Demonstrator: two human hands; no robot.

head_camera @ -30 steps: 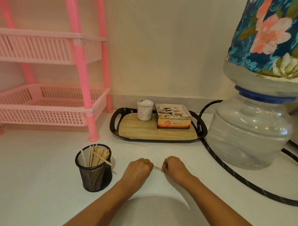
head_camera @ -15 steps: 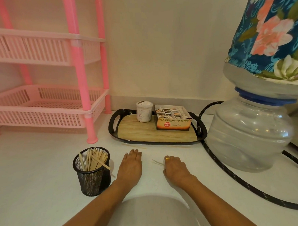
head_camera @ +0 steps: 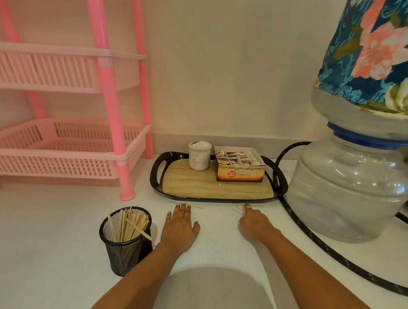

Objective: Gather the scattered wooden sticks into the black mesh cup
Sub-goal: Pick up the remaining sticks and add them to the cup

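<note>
Judging by its contents, the task looks nearly finished. The black mesh cup (head_camera: 126, 251), lower left of frame, holds a thick bundle of wooden sticks (head_camera: 129, 226). One loose stick (head_camera: 197, 207) lies on the white counter (head_camera: 62, 228) at centre, just below the tray (head_camera: 153, 181). The left hand (head_camera: 180, 226) lies flat with fingers straight, its fingertips touching that stick. The right hand (head_camera: 254, 219), right of centre, has its fingers curled under beside a faint pale sliver (head_camera: 237, 209). Whether it pinches anything cannot be told. No other strays are evident.
</note>
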